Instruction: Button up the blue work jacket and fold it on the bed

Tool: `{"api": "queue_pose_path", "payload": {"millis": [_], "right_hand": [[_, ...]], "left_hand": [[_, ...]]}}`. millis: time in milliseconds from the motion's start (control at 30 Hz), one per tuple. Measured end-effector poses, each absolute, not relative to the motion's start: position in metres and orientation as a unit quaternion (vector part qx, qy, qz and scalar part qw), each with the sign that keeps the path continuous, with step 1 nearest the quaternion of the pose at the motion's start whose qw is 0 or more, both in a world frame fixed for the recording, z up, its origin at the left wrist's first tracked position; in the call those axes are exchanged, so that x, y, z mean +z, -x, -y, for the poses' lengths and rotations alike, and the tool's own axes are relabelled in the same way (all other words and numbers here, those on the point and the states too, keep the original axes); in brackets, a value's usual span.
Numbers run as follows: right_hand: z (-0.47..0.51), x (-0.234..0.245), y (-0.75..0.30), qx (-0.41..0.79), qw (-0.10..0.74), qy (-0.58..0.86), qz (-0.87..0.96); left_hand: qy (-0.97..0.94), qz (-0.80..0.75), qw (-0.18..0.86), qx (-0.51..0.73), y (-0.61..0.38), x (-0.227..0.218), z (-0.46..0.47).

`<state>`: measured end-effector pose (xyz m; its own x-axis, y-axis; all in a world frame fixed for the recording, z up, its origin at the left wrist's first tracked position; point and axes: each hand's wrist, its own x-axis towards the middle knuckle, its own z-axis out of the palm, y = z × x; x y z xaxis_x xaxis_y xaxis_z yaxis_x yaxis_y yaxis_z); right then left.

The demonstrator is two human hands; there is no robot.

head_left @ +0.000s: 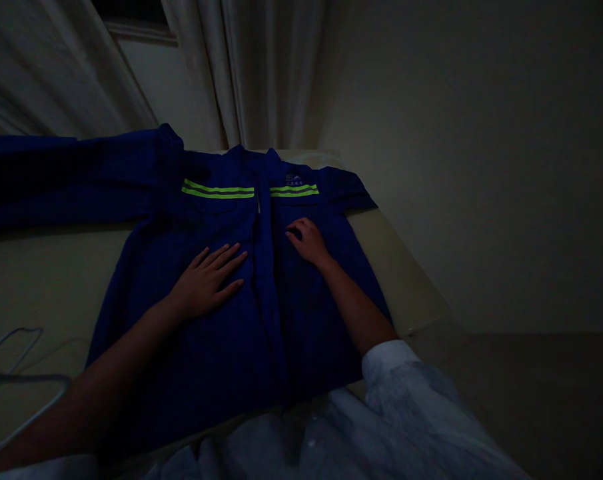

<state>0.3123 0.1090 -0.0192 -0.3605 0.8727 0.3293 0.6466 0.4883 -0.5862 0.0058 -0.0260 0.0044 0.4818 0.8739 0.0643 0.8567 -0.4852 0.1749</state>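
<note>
A dark blue work jacket [221, 347] with yellow-green reflective stripes [218, 189] across the chest lies front-up on a pale table [46, 280]. One sleeve stretches out to the far left. My left hand [206, 280] lies flat on the jacket's left front panel, fingers stretched out and apart, holding nothing. My right hand [306, 240] rests on the right front panel just beside the centre placket, fingers curled down onto the cloth; what they pinch, if anything, is hidden in the dim light.
A white wire hanger [16, 373] lies on the table at the left. The table's right edge [406, 280] drops to a dark floor. Curtains [241, 67] hang behind the table, with a plain wall to the right. The room is dim.
</note>
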Motion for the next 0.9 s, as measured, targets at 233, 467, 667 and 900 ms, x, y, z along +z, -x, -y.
{"api": "queue_pose_path", "payload": {"millis": [233,467,667,900], "right_hand": [[-0.086,0.046,-0.301,0.178,0.363,0.402,0.822],[0.066,0.122,-0.288,0.248,0.082,0.09,0.961],[0.131,0.081,-0.311,0.227,-0.035,0.205,0.951],[0.138,0.071,-0.322,0.274,0.003,0.208,0.939]], "left_hand": [[-0.86,-0.495,0.006,0.124,-0.027,0.027,0.052],[-0.886,-0.434,0.094,0.13,-0.062,0.052,0.149],[-0.886,-0.444,0.063,0.12,-0.059,0.022,0.188],[-0.9,-0.416,0.037,0.126,-0.056,0.018,0.19]]}}
